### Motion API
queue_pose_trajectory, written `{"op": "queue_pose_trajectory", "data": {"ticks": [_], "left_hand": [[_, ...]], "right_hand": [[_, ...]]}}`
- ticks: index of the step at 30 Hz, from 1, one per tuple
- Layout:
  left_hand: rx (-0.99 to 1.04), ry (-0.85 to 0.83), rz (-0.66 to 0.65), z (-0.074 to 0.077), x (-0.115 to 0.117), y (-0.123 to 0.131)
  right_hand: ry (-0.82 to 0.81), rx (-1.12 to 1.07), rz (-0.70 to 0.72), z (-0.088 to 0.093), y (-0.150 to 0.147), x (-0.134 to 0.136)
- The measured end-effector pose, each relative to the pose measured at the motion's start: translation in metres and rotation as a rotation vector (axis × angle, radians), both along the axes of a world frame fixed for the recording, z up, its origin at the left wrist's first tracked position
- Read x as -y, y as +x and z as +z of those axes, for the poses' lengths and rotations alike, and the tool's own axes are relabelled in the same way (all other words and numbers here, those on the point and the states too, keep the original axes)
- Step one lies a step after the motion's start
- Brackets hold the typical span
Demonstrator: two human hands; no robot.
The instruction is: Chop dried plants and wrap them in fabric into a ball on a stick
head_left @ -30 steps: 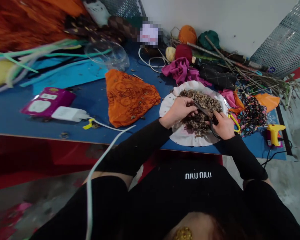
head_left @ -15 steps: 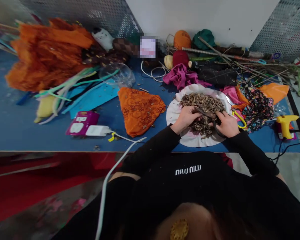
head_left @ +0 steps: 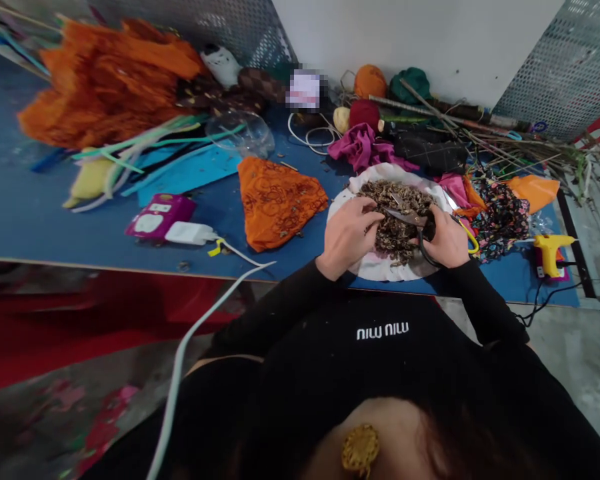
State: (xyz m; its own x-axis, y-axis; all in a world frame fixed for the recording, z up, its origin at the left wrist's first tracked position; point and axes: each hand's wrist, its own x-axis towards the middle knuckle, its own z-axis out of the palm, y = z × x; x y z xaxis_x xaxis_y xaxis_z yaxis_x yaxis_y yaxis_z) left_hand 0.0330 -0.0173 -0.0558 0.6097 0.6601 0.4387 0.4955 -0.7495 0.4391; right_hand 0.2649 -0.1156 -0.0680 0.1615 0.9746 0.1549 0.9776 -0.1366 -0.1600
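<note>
My right hand (head_left: 447, 239) is wrapped round the dark handles of a pair of scissors (head_left: 405, 217), whose blades are parted and point left over the pile. Under the blades lies a heap of dried brown plant bits (head_left: 397, 250) on a round white cloth (head_left: 340, 210). At the heap's left side is my left hand (head_left: 347, 230), its fingers bent and thumb apart from the forefinger. Nothing clear shows between them. A second pair of scissors with yellow handles (head_left: 473, 237) lies partly hidden behind my right hand.
An orange printed cloth (head_left: 277, 203) lies to the left, near a purple power socket (head_left: 160, 217) with a white cable. At the right stands a yellow glue gun (head_left: 551, 253). Floral fabric (head_left: 503, 213), twigs (head_left: 530, 150) and magenta cloth (head_left: 357, 150) lie around the heap.
My left hand has drawn back left from the scissors, and its fingers have parted. The scissor blades now show more fully over the heap. The whole view has shifted slightly.
</note>
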Motion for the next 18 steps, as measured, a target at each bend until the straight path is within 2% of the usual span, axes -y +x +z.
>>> {"op": "queue_pose_trajectory", "data": {"ticks": [1,4,6,9,13,15,18], "left_hand": [[0.007,0.051,-0.054,0.0,0.004,0.004],[-0.078,0.124,-0.327,-0.006,0.007,0.021],[-0.166,0.121,-0.413,-0.014,0.0,0.029],[-0.233,0.076,-0.338,-0.023,-0.015,0.028],[-0.213,0.047,-0.226,-0.024,-0.023,0.015],[-0.177,0.07,-0.243,-0.023,-0.017,0.011],[-0.154,0.089,-0.35,-0.022,-0.002,0.009]], "right_hand": [[0.008,-0.011,0.016,0.0,-0.001,0.001],[0.017,-0.021,0.051,0.005,-0.006,0.004],[0.012,-0.002,0.045,0.011,-0.007,0.009],[-0.004,0.021,0.036,0.023,0.0,0.022],[0.025,-0.015,-0.006,0.034,0.016,0.046],[0.06,-0.052,-0.046,0.035,0.019,0.056],[0.082,-0.124,-0.126,0.031,0.02,0.061]]}}
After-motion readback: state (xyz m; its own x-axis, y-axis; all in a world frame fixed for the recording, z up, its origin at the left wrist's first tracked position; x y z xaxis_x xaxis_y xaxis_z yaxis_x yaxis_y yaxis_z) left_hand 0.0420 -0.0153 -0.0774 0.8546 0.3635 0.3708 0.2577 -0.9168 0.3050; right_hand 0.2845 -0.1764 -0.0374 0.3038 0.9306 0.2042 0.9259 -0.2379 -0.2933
